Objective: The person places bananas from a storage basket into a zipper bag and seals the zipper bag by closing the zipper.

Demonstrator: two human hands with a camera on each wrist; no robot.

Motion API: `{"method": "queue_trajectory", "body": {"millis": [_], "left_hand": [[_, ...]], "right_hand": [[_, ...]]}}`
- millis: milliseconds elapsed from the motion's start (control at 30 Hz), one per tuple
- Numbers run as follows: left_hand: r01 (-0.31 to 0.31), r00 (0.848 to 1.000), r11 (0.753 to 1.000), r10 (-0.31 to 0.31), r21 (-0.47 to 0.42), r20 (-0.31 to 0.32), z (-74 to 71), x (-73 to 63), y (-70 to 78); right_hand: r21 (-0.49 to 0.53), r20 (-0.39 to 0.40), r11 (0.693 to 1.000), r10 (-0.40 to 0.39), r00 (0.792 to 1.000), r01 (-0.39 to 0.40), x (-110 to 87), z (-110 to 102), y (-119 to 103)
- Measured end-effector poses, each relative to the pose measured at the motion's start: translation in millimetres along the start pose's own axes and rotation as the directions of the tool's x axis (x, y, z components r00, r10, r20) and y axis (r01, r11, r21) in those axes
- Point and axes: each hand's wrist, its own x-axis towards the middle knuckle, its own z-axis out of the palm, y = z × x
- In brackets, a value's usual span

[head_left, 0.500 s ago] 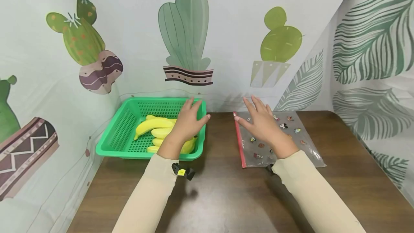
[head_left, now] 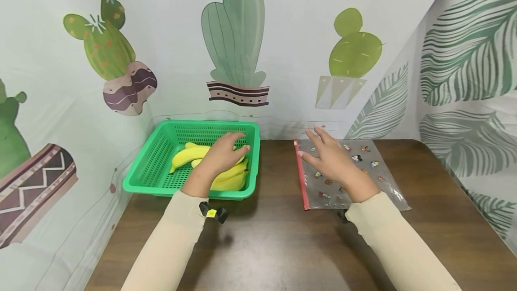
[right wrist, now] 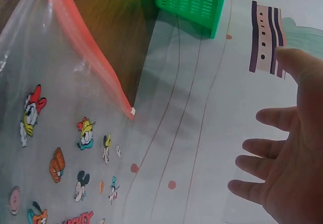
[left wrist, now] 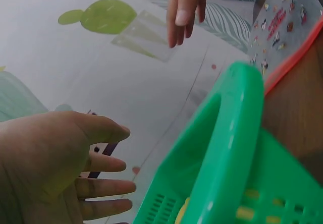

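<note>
At our left, 1 green basket of bananas sits on a table; our left hand, fingers loosely extended, hovers above it. At our right, 1 clear, red-edged bag lies flat below our right hand, fingers relaxed and apart.

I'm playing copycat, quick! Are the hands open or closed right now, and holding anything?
Left hand: open, holding nothing, near the green basket.
Right hand: open, holding nothing, near the clear bag.
</note>
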Motion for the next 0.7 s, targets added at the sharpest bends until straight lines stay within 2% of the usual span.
{"method": "queue_trajectory", "body": {"millis": [167, 700], "left_hand": [[0.001, 1.0, 1.0, -0.002, 0.024, 0.02, -7.7, -1.5, -10.8], [0.098, 0.991, 0.99, -0.107, 0.103, 0.081, -32.9, -12.5, -47.0]], "right_hand": [[0.003, 0.018, 1.0, -0.017, 1.0, 0.017, -3.8, -0.1, 1.8], [0.017, 0.039, 0.997, -0.08, 0.996, 0.079, -9.2, 11.9, 8.4]]}}
